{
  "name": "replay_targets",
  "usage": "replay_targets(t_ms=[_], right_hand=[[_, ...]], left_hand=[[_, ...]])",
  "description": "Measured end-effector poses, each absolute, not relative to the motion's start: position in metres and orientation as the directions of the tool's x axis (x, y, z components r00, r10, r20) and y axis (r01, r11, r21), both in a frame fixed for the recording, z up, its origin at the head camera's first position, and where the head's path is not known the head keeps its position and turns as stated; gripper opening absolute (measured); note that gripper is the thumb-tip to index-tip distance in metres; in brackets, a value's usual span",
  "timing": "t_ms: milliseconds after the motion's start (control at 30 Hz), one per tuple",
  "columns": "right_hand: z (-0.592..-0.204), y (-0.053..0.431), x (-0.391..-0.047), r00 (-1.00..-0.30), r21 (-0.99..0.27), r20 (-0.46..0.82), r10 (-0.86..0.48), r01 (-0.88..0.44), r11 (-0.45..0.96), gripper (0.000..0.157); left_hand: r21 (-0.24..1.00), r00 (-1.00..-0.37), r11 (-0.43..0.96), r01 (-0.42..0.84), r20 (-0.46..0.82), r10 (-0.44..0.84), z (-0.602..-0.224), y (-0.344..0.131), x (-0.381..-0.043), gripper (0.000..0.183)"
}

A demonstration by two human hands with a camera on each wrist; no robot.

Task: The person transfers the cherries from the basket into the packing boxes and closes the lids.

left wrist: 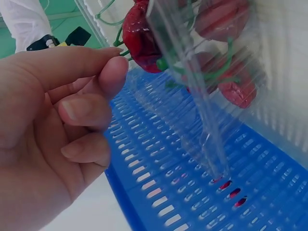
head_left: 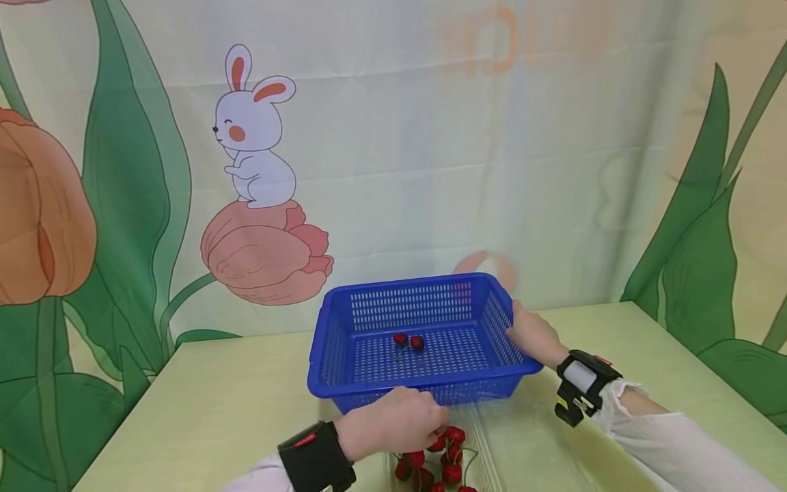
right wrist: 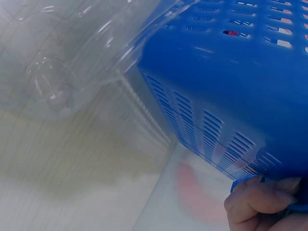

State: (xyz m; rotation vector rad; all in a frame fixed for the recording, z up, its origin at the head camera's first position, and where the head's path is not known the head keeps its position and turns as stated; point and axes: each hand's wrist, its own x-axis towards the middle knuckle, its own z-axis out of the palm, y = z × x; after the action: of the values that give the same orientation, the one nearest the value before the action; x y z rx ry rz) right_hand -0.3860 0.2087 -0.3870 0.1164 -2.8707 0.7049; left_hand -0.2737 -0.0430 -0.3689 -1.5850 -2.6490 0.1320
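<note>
My left hand (head_left: 398, 420) is over a clear plastic box (head_left: 487, 459) of red cherries (head_left: 451, 473). In the left wrist view, its thumb and index finger pinch the green stem of a cherry (left wrist: 140, 38), which is beside the box's clear wall; the other fingers are curled. My right hand (head_left: 537, 336) grips the right rim of a blue perforated basket (head_left: 424, 378), its fingers (right wrist: 260, 197) bent over the edge in the right wrist view. Two cherries (head_left: 417, 343) lie on the basket floor.
The box's clear lid (right wrist: 48, 86) extends to the right, in front of the basket. Everything stands on a pale yellow-green table (head_left: 246, 389). Behind it hangs a printed curtain (head_left: 393, 171) with a rabbit and tulips.
</note>
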Motion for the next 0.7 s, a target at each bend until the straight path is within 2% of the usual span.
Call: replay_targets(t_ms=[233,700], right_hand=[[-0.3839,0.2072,-0.3831,-0.983,-0.459,0.183,-0.030,-0.112,0.881,0.050],[-0.3835,0.2073,-0.3843,-0.986,-0.469,0.167,-0.017,-0.094,0.878,0.051]], left_hand=[[-0.050,-0.454,0.453,0.890,-0.024,0.891,-0.3728,-0.0415,-0.2744,0.021],[-0.054,-0.428,0.425,0.903,-0.036,0.903,-0.3714,-0.0420,-0.2741,0.011]])
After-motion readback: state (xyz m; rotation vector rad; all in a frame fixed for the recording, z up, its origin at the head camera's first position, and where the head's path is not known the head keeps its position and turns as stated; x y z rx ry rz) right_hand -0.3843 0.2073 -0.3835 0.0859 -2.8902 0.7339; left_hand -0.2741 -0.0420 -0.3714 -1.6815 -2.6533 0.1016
